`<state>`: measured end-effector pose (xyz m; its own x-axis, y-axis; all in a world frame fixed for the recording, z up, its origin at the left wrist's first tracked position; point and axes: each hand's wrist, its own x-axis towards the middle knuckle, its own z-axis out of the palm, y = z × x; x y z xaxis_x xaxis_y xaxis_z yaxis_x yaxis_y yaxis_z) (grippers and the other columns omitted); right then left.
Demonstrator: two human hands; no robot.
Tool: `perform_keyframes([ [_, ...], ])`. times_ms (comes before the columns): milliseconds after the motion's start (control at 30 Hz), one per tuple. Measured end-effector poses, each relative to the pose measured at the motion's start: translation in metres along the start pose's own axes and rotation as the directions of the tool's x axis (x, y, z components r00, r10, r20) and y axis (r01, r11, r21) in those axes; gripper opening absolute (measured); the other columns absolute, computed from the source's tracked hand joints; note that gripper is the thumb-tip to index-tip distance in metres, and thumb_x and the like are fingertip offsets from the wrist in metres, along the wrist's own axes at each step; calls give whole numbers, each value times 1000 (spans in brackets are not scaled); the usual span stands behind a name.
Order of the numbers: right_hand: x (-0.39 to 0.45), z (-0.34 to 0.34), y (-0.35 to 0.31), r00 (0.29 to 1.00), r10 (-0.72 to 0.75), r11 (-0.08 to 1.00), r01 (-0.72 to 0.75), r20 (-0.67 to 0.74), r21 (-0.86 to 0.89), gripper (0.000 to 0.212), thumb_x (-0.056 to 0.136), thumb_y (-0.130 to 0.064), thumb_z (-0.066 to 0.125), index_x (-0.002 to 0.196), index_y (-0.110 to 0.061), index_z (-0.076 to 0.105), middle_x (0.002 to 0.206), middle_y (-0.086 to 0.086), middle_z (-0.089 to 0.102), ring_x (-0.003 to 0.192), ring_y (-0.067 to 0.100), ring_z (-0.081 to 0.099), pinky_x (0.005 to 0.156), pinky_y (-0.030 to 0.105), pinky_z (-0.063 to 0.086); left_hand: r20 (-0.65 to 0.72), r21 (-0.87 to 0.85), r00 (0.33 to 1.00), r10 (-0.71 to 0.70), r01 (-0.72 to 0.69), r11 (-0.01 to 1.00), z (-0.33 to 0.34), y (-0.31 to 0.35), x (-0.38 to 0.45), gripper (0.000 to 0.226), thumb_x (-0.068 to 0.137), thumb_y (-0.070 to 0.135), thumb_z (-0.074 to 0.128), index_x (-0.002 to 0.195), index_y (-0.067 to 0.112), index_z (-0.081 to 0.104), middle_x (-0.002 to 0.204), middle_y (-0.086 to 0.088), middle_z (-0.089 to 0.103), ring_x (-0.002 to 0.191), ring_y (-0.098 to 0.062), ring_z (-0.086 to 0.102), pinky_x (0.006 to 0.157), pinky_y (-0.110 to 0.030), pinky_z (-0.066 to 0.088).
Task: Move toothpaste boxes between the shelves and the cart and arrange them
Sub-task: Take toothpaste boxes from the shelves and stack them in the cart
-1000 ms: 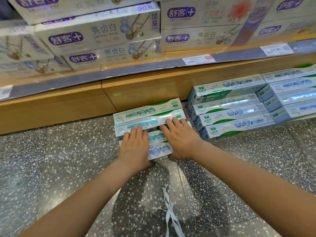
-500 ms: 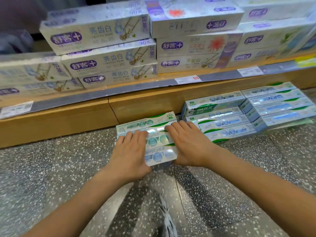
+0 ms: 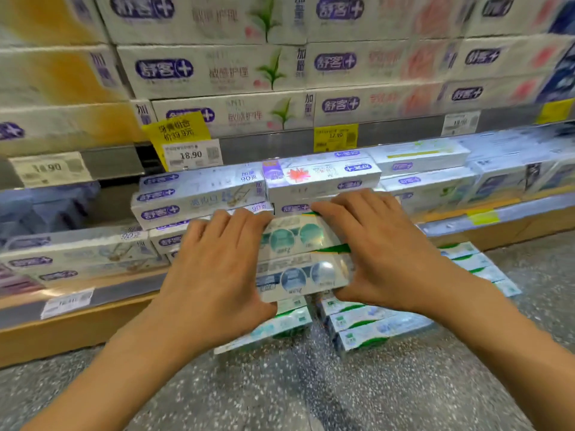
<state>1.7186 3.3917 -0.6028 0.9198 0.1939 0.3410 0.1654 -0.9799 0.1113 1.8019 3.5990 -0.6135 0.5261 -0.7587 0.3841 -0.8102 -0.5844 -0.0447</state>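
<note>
Left hand [image 3: 214,272] and right hand [image 3: 382,253] clamp small stack of toothpaste boxes [image 3: 300,262] between them, fingers curled over ends, raised above floor [image 3: 280,393], before lower shelf [image 3: 93,306]. More boxes [image 3: 373,328] on floor beneath stack.

Your left hand [image 3: 214,272] and right hand [image 3: 379,253] clamp a stack of green-white toothpaste boxes [image 3: 300,259] between them, lifted above the floor boxes [image 3: 370,328].

Bright, even light is filling the view. Motion blur is smearing the shelf boxes [image 3: 217,70] toward twelve and three o'clock; glare is glinting off the held boxes [image 3: 298,259] at centre.
</note>
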Motion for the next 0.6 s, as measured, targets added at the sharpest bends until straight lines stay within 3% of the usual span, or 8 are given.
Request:
perform_keyframes([
  [133,15,-37,21,996,58,998,-60,69,29,85,64,-65,40,127,-9,46,106,9,55,96,26,44,80,35,29,87,-20,996,-5,6,1000,-28,2,41,98,44,64,80,120,12,48,98,-2,57,83,-24,49,70,-34,26],
  [267,28,-102,41,976,145,984,-159,160,79,83,63,-65,41,127,-11,44,106,8,55,95,25,45,80,34,29,179,-78,983,47,-34,996,-88,7,86,95,47,64,78,121,12,48,97,0,55,82,-21,44,70,-33,26],
  [433,45,-230,68,953,242,964,-257,180,65,91,54,-58,70,127,-12,43,103,7,55,95,24,46,86,33,31,207,-168,969,132,-97,981,-208,24,151,86,60,70,67,123,14,50,99,3,56,85,-21,51,72,-33,28],
  [500,48,-289,77,943,300,952,-307,145,22,91,53,-54,68,130,-14,41,107,8,56,100,27,48,100,44,37,201,-184,966,163,-126,975,-263,37,178,87,62,75,62,123,15,50,99,4,55,86,-19,47,72,-32,29],
  [600,45,-384,85,893,435,900,-430,111,-71,100,47,-57,73,135,-21,41,123,3,49,121,32,37,102,68,20,201,-195,958,206,-167,967,-344,62,216,90,56,75,63,120,13,49,99,0,59,85,-22,48,73,-36,35],
])
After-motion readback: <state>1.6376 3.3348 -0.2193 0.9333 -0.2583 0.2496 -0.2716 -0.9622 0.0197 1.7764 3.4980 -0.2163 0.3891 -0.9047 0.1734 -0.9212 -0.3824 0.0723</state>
